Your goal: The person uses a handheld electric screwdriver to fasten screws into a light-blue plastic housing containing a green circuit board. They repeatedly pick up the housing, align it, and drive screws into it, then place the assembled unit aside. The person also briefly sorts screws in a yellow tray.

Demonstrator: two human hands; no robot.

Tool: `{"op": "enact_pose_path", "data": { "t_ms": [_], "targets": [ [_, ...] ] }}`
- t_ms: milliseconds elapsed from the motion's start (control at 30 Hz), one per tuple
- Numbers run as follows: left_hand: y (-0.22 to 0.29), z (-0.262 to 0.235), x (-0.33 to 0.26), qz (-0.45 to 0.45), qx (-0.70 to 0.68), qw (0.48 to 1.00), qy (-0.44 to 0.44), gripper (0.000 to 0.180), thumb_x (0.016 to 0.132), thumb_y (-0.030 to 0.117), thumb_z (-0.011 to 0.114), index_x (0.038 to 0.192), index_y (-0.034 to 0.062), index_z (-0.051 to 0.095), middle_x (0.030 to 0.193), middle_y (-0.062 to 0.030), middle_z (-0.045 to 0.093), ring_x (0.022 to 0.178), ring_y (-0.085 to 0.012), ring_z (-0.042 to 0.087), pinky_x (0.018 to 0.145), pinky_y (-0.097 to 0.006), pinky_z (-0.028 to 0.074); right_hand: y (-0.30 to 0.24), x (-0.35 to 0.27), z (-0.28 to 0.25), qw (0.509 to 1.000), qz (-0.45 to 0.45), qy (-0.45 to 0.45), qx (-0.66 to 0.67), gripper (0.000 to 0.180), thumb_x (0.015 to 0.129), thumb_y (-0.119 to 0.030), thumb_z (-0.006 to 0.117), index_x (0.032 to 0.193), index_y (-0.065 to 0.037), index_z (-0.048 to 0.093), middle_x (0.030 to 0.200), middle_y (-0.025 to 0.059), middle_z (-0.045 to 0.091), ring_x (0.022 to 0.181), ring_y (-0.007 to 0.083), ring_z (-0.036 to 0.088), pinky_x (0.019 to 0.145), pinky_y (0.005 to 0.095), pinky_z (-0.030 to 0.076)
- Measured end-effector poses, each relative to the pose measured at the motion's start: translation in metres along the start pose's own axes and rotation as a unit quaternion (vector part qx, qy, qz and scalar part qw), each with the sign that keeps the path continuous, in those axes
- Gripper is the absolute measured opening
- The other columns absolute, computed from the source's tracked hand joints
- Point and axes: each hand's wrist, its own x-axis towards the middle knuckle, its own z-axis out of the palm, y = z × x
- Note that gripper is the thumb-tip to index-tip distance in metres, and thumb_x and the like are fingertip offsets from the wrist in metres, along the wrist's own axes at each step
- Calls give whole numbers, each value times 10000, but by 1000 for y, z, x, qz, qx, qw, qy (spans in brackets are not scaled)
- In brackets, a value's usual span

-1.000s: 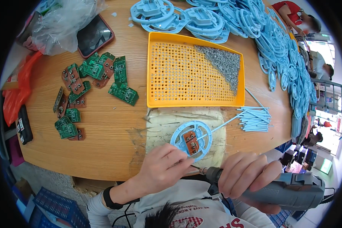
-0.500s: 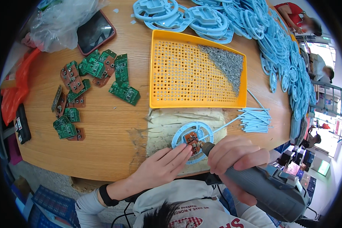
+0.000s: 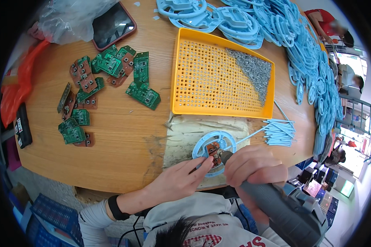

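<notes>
Blue ring frame (image 3: 213,153) now has our driver tip on its brown board.
Our right hand (image 3: 255,166), grip closed on the electric screwdriver (image 3: 284,210), has swung in; left hand (image 3: 181,179) fingers press the rim, holding nothing.

Dark-screened phone (image 3: 113,25) in red case, far-left tabletop, beside clear plastic bag (image 3: 72,18), contents unclear

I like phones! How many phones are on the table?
1. The phone lies screen-up at the table's far left corner, beside a clear plastic bag, beyond the green circuit boards. Others could be hidden under the bag.
</notes>
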Motion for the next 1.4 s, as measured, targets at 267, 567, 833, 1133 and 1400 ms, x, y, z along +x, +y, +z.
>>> {"op": "enact_pose_path", "data": {
  "t_ms": [267,567,833,1133,1400],
  "targets": [
    [2,6,-3,-40,-60,997,27,418,759,41,642,1136,-115,549,1089,-127,578,1000,-212,586,779,-293,529,2,-2,6,1000,24,2,6,624,796,-594,637,973,-29,441,640,77,585,505,218,596,469,320,498],
    [0,5,-2,9,6,1000,16,413,730,53,644,1102,-112,575,1151,-145,562,999,-242,581,805,-318,534,11,5,-16,994,56,-25,94,690,710,-665,664,885,-20,490,576,59,564,462,215,572,455,327,498],
    [5,-17,-18,51,54,997,-32,420,709,51,611,1109,-79,597,1223,-140,550,1029,-258,571,846,-340,513,-15,-9,-12,971,137,189,50,560,791,-463,680,1068,-45,430,704,75,553,620,158,552,583,296,469],
    [32,-23,-35,-14,91,995,-31,425,748,254,723,1117,59,642,1216,-34,601,1045,-216,567,863,-346,453,2,-33,-26,971,193,124,68,522,767,-221,736,1166,-40,452,998,102,585,939,189,573,828,340,452],
    [40,-21,-33,-20,102,994,-24,436,694,210,767,1093,77,654,1184,-76,614,1053,-268,563,873,-380,451,-3,-66,-209,827,275,271,-409,388,790,-171,711,1130,-31,590,1071,116,639,1013,234,603,884,335,460]
  ]
}}
